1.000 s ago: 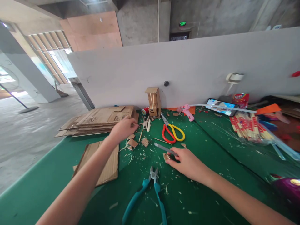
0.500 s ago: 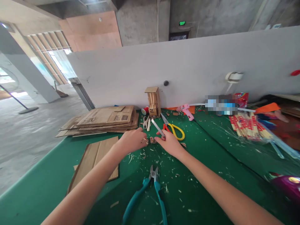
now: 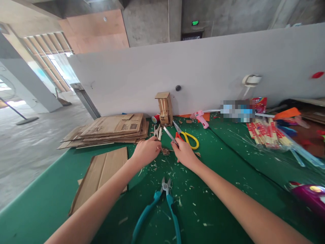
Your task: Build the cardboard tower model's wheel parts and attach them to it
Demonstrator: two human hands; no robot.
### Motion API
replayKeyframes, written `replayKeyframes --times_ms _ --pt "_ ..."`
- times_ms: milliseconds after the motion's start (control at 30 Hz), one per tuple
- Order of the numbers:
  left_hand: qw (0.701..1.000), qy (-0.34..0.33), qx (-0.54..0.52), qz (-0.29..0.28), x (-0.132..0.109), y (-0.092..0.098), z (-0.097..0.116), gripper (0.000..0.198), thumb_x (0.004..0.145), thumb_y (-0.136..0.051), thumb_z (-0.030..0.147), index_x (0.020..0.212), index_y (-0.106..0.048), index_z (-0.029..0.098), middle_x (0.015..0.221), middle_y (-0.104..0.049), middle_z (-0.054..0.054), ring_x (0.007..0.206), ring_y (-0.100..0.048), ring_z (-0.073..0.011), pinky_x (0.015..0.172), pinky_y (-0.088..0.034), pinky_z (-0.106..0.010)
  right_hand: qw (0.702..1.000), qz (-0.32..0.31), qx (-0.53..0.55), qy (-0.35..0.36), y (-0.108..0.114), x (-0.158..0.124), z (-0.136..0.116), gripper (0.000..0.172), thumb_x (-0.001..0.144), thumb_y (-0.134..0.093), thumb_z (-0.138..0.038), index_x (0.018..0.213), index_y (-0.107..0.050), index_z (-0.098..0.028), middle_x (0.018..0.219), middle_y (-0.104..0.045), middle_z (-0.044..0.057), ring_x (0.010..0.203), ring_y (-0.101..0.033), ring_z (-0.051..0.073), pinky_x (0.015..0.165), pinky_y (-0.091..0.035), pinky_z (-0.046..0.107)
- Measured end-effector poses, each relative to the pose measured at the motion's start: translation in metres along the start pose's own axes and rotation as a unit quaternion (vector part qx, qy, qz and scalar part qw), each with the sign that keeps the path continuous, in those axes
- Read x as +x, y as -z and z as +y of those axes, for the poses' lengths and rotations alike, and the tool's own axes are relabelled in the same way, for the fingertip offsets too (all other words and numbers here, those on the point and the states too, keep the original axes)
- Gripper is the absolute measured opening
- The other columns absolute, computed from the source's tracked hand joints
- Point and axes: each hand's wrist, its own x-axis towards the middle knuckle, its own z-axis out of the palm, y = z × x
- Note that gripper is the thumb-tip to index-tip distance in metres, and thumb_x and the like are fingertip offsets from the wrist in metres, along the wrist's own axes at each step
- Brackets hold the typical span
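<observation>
My left hand (image 3: pixel 146 149) is closed, its fingers curled just left of a small brown cardboard piece (image 3: pixel 165 151) on the green table; what they grip is hidden. In my right hand (image 3: pixel 185 150) is a slim grey tool (image 3: pixel 170 135) with a pale end, slanting up and left; its exact kind is unclear. Beyond that hand lie yellow-handled scissors (image 3: pixel 191 139). Small pliers (image 3: pixel 157 132) rest behind the left fingers. A small cardboard structure (image 3: pixel 165 110) stands upright against the white board. Nearer me lie blue-handled cutting pliers (image 3: pixel 165 193), jaws apart.
Stacked cardboard sheets (image 3: pixel 109 130) and one loose sheet (image 3: pixel 106 173) lie left. A pink glue gun (image 3: pixel 201 120) trails a black cord to the right, past packaged sticks (image 3: pixel 269 134). A purple object (image 3: pixel 308 196) sits near the right edge. Shavings litter the green tabletop (image 3: pixel 215 210).
My right hand has turned, its fingers drawn in around the slim tool and away from the small cardboard piece. My left fingers have curled further, hiding the pale bits seen there before.
</observation>
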Motion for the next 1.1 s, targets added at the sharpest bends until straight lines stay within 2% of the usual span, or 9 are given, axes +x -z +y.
replayKeyframes --times_ms 133,267,367,467,533,667,900,1000,1100 --pt "0.992 0.056 -0.092 0.067 0.002 0.016 -0.009 0.021 0.086 -0.043 0.030 0.084 -0.061 0.022 0.097 -0.057 -0.004 0.076 -0.060 -0.0175 0.065 -0.043 -0.028 0.998 0.008 0.048 -0.028 0.004 0.010 0.009 0.014 0.087 -0.043 -0.034 0.081 -0.045 -0.021 0.063 -0.048 -0.002 0.044 -0.051 0.011 0.038 -0.042 0.023" --pt "0.976 0.075 -0.080 0.186 -0.002 0.036 -0.009 0.025 0.089 -0.039 0.033 0.084 -0.059 0.019 0.101 -0.054 -0.007 0.075 -0.057 -0.0176 0.068 -0.044 -0.030 0.994 0.034 0.094 -0.038 0.009 0.017 0.014 0.016 0.086 -0.043 -0.035 0.086 -0.049 -0.020 0.069 -0.048 0.000 0.057 -0.055 0.012 0.048 -0.053 0.026" --pt "0.960 0.081 -0.087 0.254 -0.001 0.038 -0.006 0.023 0.088 -0.041 0.031 0.078 -0.057 0.018 0.101 -0.053 -0.009 0.076 -0.055 -0.0177 0.069 -0.044 -0.031 0.991 0.033 0.127 -0.034 0.011 0.015 0.015 0.020 0.085 -0.044 -0.038 0.090 -0.052 -0.021 0.070 -0.047 -0.001 0.061 -0.054 0.012 0.052 -0.056 0.027" --pt "0.944 0.067 -0.188 0.262 0.005 0.028 -0.006 0.024 0.086 -0.042 0.028 0.068 -0.053 0.017 0.086 -0.054 -0.006 0.081 -0.054 -0.0178 0.075 -0.044 -0.030 0.987 0.040 0.154 -0.031 0.011 0.014 0.012 0.023 0.082 -0.047 -0.040 0.092 -0.053 -0.021 0.070 -0.045 -0.002 0.059 -0.052 0.012 0.049 -0.054 0.025" --pt "0.926 0.079 -0.293 0.224 0.011 0.020 -0.008 0.026 0.086 -0.042 0.031 0.066 -0.052 0.017 0.076 -0.054 -0.004 0.077 -0.054 -0.0173 0.071 -0.045 -0.029 0.984 0.046 0.172 -0.030 0.010 0.013 0.007 0.023 0.081 -0.049 -0.040 0.093 -0.053 -0.021 0.069 -0.044 -0.003 0.053 -0.047 0.010 0.043 -0.050 0.023" --pt "0.827 0.130 -0.530 0.133 0.016 0.013 -0.006 0.028 0.082 -0.048 0.043 0.073 -0.052 0.017 0.071 -0.053 -0.001 0.072 -0.056 -0.0157 0.056 -0.044 -0.023 0.976 0.022 0.214 -0.043 0.003 0.012 -0.008 0.024 0.077 -0.055 -0.040 0.091 -0.055 -0.021 0.065 -0.038 -0.006 0.045 -0.039 0.006 0.036 -0.041 0.020" --pt "0.636 0.163 -0.747 0.105 0.012 0.023 0.003 0.027 0.075 -0.063 0.040 0.076 -0.050 0.016 0.074 -0.049 0.001 0.070 -0.058 -0.0130 0.054 -0.045 -0.021 0.956 -0.076 0.262 -0.103 -0.015 0.003 -0.023 0.040 0.061 -0.074 -0.034 0.088 -0.049 -0.021 0.072 -0.048 -0.005 0.061 -0.050 0.010 0.045 -0.050 0.023" --pt "0.592 0.144 -0.788 0.091 0.011 0.029 0.008 0.021 0.078 -0.060 0.034 0.076 -0.049 0.017 0.074 -0.051 0.000 0.069 -0.059 -0.0127 0.057 -0.048 -0.023 0.929 -0.107 0.328 -0.133 -0.016 0.000 -0.025 0.044 0.057 -0.077 -0.032 0.086 -0.045 -0.021 0.082 -0.054 -0.003 0.073 -0.055 0.012 0.049 -0.053 0.024" --pt "0.581 0.148 -0.795 0.089 0.010 0.034 0.015 0.018 0.083 -0.052 0.032 0.074 -0.046 0.018 0.073 -0.053 0.000 0.071 -0.060 -0.0128 0.062 -0.050 -0.026 0.907 -0.106 0.382 -0.143 -0.016 -0.003 -0.029 0.044 0.056 -0.078 -0.032 0.083 -0.045 -0.021 0.092 -0.056 -0.001 0.080 -0.057 0.013 0.050 -0.052 0.023"
